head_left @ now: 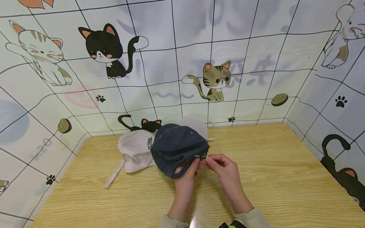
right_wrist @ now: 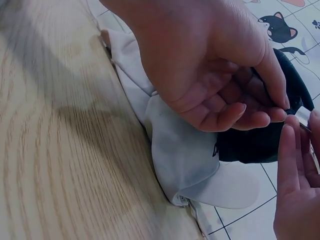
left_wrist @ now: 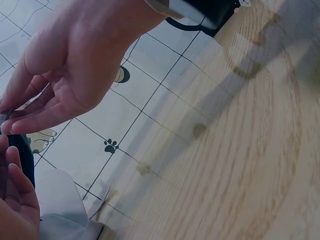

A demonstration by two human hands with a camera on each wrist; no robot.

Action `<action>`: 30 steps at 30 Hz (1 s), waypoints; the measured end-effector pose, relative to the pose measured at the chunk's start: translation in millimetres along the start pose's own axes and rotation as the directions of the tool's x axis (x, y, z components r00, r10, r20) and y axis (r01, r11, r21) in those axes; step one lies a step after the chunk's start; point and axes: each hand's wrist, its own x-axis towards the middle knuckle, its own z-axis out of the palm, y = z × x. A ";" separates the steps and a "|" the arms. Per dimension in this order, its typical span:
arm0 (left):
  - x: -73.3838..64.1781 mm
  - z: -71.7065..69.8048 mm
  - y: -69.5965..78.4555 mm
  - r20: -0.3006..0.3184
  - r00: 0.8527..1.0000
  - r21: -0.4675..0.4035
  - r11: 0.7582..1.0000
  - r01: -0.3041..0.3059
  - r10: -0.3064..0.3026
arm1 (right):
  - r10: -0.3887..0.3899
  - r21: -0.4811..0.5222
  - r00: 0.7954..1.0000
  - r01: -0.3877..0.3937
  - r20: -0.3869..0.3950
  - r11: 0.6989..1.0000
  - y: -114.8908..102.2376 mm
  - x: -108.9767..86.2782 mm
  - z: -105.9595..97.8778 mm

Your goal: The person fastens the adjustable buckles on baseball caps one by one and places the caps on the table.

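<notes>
A navy baseball cap [head_left: 178, 142] is held up above the table with its back opening turned down toward me. My left hand [head_left: 186, 174] grips the cap's back edge, thumb against the strap, some fingers behind it. Close beside, my right hand [head_left: 225, 167] pinches the end of the strap at a small thin metal piece [head_left: 204, 156], likely its buckle. In the right wrist view the fingertips of both hands meet there, with the dark cap [right_wrist: 250, 145] behind. In the left wrist view the cap [left_wrist: 25, 150] is mostly hidden by the hands.
A pale cap [head_left: 137, 155] with dark lettering lies left of the navy one, its loose strap [head_left: 115, 173] trailing toward me. Another pale cap [head_left: 196, 125] sits behind. The wooden table [head_left: 271, 177] backs onto a cat-patterned cloth wall [head_left: 159, 95] on three sides.
</notes>
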 end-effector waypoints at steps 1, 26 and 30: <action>0.0 0.1 0.4 0.002 1.000 0.002 1.000 -0.001 0.001 | 0.006 -0.008 1.000 -0.006 -0.003 1.000 -12.7 -3.7 4.3; -1.4 -0.4 -4.2 0.075 0.997 -0.007 1.000 0.001 0.000 | 0.079 -0.341 0.996 -0.089 -0.043 0.936 -73.8 -20.3 24.7; -1.2 -0.7 -3.5 0.076 0.997 -0.007 1.000 0.030 -0.030 | 0.084 -0.385 0.996 -0.093 -0.039 0.918 -75.7 -20.4 23.3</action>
